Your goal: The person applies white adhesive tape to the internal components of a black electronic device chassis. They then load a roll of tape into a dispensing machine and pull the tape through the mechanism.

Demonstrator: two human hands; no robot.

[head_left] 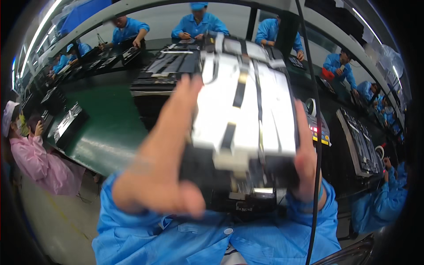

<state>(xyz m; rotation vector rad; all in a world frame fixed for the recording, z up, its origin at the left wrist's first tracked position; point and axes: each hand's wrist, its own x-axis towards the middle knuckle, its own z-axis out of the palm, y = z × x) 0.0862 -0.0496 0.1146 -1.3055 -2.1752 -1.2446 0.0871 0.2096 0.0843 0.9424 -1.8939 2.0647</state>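
Observation:
In front of my chest a black tray of electronic parts [282, 173] sits between my two hands, smeared by motion. White flat panels [212, 119] cover most of its top, with dark strips and gold-coloured bits running along them. My left hand [161, 148] is against the left side, fingers stretched along the edge and thumb apart near the front corner. Along the right side lies my right hand [305, 157], its fingers partly hidden by the edge. Small connectors and dark parts show at the near end.
A stack of black trays [165, 66] stands behind on the green bench [106, 139]. To the right are a device with a lit red display [324, 132] and another loaded tray [360, 141]. A dark cable [316, 176] hangs at right. Co-workers sit around, one in pink [42, 159].

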